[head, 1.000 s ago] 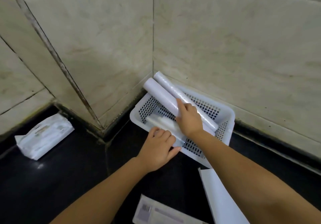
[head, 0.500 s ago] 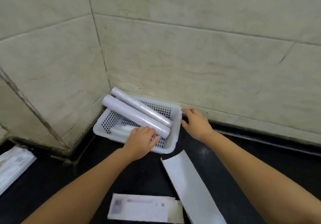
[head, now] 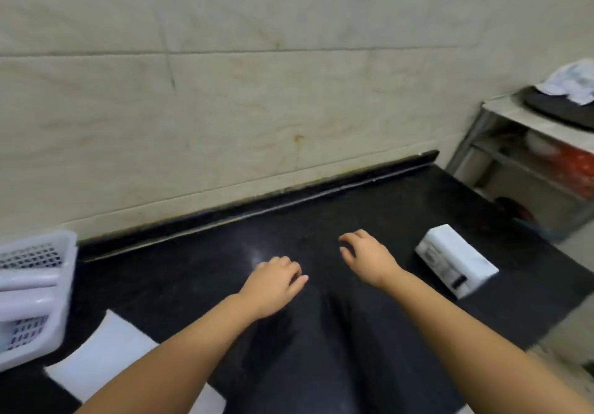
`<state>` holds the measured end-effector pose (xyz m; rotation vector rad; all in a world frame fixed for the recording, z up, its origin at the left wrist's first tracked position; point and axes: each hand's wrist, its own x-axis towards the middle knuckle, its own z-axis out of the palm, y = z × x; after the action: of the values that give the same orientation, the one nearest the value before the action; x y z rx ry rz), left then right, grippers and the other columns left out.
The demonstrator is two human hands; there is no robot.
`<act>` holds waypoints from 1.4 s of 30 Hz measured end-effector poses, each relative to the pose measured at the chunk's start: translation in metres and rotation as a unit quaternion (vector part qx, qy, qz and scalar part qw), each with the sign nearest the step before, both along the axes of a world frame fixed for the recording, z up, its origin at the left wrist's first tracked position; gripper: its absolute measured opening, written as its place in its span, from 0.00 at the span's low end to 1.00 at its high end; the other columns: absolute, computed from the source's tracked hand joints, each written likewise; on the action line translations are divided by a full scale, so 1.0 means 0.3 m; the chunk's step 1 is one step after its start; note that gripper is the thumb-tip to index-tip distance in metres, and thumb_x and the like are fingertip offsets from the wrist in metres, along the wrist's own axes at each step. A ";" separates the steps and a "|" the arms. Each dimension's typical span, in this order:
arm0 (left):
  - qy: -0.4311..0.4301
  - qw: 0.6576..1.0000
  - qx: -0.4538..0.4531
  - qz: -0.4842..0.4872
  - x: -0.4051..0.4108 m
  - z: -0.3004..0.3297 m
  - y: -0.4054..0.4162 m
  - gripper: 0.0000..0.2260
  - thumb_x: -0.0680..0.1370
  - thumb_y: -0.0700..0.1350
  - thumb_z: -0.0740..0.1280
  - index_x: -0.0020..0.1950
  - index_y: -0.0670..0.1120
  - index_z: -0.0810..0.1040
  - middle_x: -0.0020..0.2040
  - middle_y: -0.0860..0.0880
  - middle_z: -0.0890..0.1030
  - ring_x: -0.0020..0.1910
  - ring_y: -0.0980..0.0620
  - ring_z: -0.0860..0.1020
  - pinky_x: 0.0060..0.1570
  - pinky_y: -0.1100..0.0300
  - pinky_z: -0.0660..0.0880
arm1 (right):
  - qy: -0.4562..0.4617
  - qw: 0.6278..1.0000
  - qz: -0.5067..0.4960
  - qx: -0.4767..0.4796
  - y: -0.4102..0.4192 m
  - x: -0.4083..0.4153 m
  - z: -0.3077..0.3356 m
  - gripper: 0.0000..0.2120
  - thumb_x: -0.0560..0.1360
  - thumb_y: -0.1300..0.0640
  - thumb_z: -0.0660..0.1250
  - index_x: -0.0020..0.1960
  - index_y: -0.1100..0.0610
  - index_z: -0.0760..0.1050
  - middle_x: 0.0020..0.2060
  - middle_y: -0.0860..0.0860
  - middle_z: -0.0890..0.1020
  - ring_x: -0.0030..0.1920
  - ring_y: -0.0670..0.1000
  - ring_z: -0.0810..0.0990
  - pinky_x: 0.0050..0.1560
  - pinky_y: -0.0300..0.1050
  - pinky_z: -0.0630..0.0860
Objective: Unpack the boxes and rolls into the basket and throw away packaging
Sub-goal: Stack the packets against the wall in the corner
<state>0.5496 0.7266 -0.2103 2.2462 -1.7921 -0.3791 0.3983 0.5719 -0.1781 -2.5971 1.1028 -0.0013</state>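
Note:
A white perforated basket (head: 66,272) stands at the far left on the black counter, with white rolls (head: 27,280) lying in it. A white box (head: 456,261) with dark print lies on the counter at the right. My left hand (head: 273,285) hovers over the counter's middle, fingers loosely curled, holding nothing. My right hand (head: 366,254) is a little farther right, fingers spread and empty, a short way left of the white box. A flat white packaging sheet (head: 106,355) lies at the lower left, partly under my left forearm.
The black counter (head: 321,214) runs along a beige tiled wall and ends at the right. Beyond its right edge stands a metal shelf rack (head: 527,143) with a dark pan and a white cloth (head: 572,84) on top.
The view swung right, so the basket slid to the left edge. Both hands left the basket and moved right over the counter. The white box came into view.

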 end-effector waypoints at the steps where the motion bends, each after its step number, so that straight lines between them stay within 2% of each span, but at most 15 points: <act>1: 0.003 1.000 0.007 -0.017 -0.063 -0.012 -0.072 0.16 0.80 0.56 0.54 0.54 0.47 0.74 0.53 0.47 0.76 0.55 0.46 0.73 0.56 0.50 0.70 | 0.002 1.000 -0.019 -0.003 -0.065 -0.079 -0.005 0.17 0.79 0.50 0.56 0.66 0.53 0.70 0.63 0.53 0.73 0.62 0.57 0.74 0.60 0.53 0.72; 6: 0.012 0.997 0.046 -0.054 -0.375 -0.105 -0.412 0.17 0.80 0.55 0.54 0.56 0.46 0.74 0.55 0.45 0.76 0.56 0.45 0.73 0.56 0.49 0.70 | 0.030 0.993 -0.105 -0.046 -0.381 -0.419 -0.034 0.18 0.78 0.51 0.59 0.67 0.54 0.70 0.65 0.56 0.72 0.65 0.58 0.70 0.61 0.54 0.70; 8: 0.002 0.996 0.076 -0.049 -0.475 -0.158 -0.507 0.17 0.80 0.55 0.54 0.58 0.46 0.73 0.57 0.45 0.75 0.58 0.44 0.72 0.57 0.49 0.69 | 0.048 0.990 -0.118 -0.066 -0.474 -0.499 -0.049 0.23 0.76 0.48 0.61 0.70 0.52 0.65 0.69 0.56 0.67 0.68 0.59 0.66 0.63 0.57 0.68; 10: -0.024 0.995 0.088 -0.032 -0.550 -0.216 -0.555 0.17 0.80 0.54 0.54 0.61 0.45 0.71 0.60 0.44 0.73 0.59 0.43 0.71 0.58 0.49 0.68 | 0.057 0.989 -0.130 -0.040 -0.535 -0.546 -0.076 0.29 0.75 0.45 0.63 0.72 0.51 0.60 0.71 0.56 0.63 0.69 0.59 0.64 0.64 0.58 0.67; 13: -0.077 0.997 0.014 0.009 -0.617 -0.286 -0.538 0.16 0.76 0.51 0.64 0.59 0.43 0.75 0.58 0.42 0.77 0.56 0.41 0.75 0.56 0.49 0.72 | 0.073 0.988 -0.133 0.030 -0.568 -0.565 -0.134 0.35 0.73 0.44 0.64 0.75 0.47 0.52 0.68 0.56 0.65 0.65 0.61 0.68 0.57 0.56 0.71; 15: -0.111 0.993 -0.042 0.023 -0.635 -0.331 -0.514 0.16 0.70 0.49 0.72 0.54 0.43 0.78 0.53 0.42 0.80 0.50 0.42 0.79 0.53 0.49 0.76 | 0.076 0.988 -0.132 0.020 -0.569 -0.565 -0.166 0.38 0.73 0.43 0.64 0.76 0.46 0.48 0.65 0.57 0.67 0.62 0.61 0.70 0.55 0.56 0.72; 16: -0.113 0.991 -0.066 0.028 -0.638 -0.355 -0.504 0.16 0.69 0.47 0.73 0.54 0.43 0.79 0.52 0.42 0.81 0.50 0.41 0.79 0.54 0.48 0.77 | 0.074 0.989 -0.131 0.003 -0.570 -0.564 -0.178 0.38 0.73 0.43 0.64 0.76 0.46 0.47 0.64 0.57 0.67 0.61 0.60 0.70 0.55 0.56 0.72; 19: -0.093 0.991 -0.092 0.037 -0.632 -0.397 -0.494 0.16 0.70 0.44 0.71 0.57 0.43 0.77 0.55 0.42 0.80 0.52 0.40 0.78 0.59 0.45 0.74 | 0.070 0.990 -0.126 -0.011 -0.581 -0.560 -0.195 0.39 0.73 0.44 0.63 0.76 0.46 0.46 0.64 0.58 0.67 0.61 0.60 0.70 0.55 0.56 0.72; 23: -0.077 0.993 -0.091 0.025 -0.622 -0.388 -0.489 0.16 0.71 0.43 0.70 0.58 0.42 0.77 0.56 0.41 0.79 0.53 0.40 0.78 0.60 0.45 0.73 | 0.066 0.989 -0.126 0.031 -0.597 -0.523 -0.156 0.40 0.72 0.44 0.65 0.76 0.44 0.45 0.63 0.59 0.67 0.61 0.61 0.70 0.55 0.57 0.73; 26: -0.030 0.999 -0.022 -0.001 -0.596 -0.333 -0.471 0.17 0.77 0.47 0.62 0.65 0.43 0.72 0.65 0.42 0.73 0.64 0.43 0.71 0.67 0.48 0.65 | 0.042 0.994 -0.101 0.030 -0.566 -0.426 -0.100 0.41 0.71 0.44 0.65 0.75 0.44 0.45 0.64 0.59 0.67 0.61 0.62 0.70 0.51 0.54 0.72; 27: -0.016 1.000 -0.007 0.000 -0.577 -0.308 -0.451 0.18 0.79 0.49 0.59 0.66 0.44 0.71 0.67 0.43 0.71 0.65 0.44 0.69 0.67 0.50 0.65 | 0.030 0.995 -0.086 0.029 -0.540 -0.380 -0.079 0.41 0.71 0.44 0.65 0.75 0.44 0.45 0.63 0.59 0.67 0.61 0.62 0.70 0.49 0.53 0.71; 30: 0.020 0.998 -0.002 0.051 -0.491 -0.210 -0.316 0.17 0.80 0.51 0.56 0.67 0.46 0.68 0.65 0.45 0.71 0.62 0.46 0.70 0.60 0.51 0.70 | -0.003 0.999 -0.028 0.030 -0.403 -0.226 -0.018 0.41 0.71 0.44 0.65 0.75 0.45 0.45 0.63 0.60 0.68 0.60 0.63 0.72 0.47 0.52 0.70; 35: 0.005 0.981 -0.039 0.192 -0.328 -0.071 0.180 0.16 0.80 0.50 0.56 0.66 0.46 0.70 0.62 0.45 0.73 0.61 0.46 0.71 0.59 0.50 0.71 | -0.037 0.994 0.085 0.049 0.016 0.034 0.064 0.41 0.71 0.44 0.65 0.76 0.45 0.45 0.64 0.61 0.68 0.61 0.65 0.71 0.55 0.55 0.72; 42: -0.003 0.907 -0.061 0.417 -0.225 0.074 1.079 0.15 0.79 0.49 0.58 0.65 0.49 0.70 0.62 0.48 0.75 0.61 0.48 0.73 0.60 0.50 0.71 | -0.075 0.955 0.269 0.101 0.815 0.323 0.131 0.40 0.71 0.44 0.62 0.76 0.44 0.44 0.63 0.61 0.68 0.58 0.63 0.74 0.54 0.53 0.72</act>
<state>0.4820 1.0502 -0.1882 2.6335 -0.6802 -0.0758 0.4953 0.8165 -0.1386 -2.5701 0.3017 0.0369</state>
